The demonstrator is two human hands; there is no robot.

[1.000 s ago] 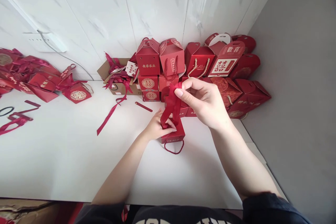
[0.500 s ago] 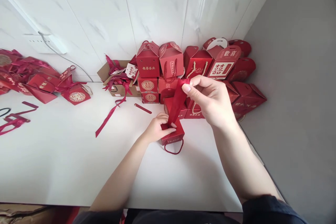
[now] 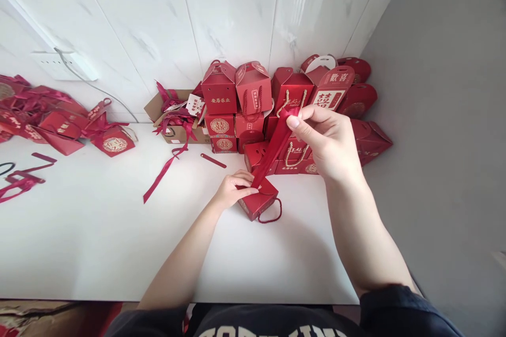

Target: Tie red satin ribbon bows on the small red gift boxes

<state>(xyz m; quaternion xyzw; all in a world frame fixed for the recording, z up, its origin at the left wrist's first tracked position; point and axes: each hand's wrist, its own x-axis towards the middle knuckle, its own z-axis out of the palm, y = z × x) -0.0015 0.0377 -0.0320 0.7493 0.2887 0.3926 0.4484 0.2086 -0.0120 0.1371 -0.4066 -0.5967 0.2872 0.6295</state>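
A small red box rests on the white table, its dark red cord handle looped out to the right. From the top of the box a wide red ribbon slants up to the right, stretched between my hands. The upper end of the ribbon is pinched between thumb and finger of my right hand, raised in front of the stacked boxes. At the ribbon's lower end, my left hand presses its fingers together on the ribbon and the box top.
Stacked red gift boxes stand against the tiled wall. Left of them is a cardboard box of ribbons and tags, with a ribbon trailing out. A red strip lies nearby. More ribboned boxes sit at far left.
My right hand has moved slightly right and the ribbon slants more. The small box has turned, its cord handle now pointing right. The camera view has shifted a little.
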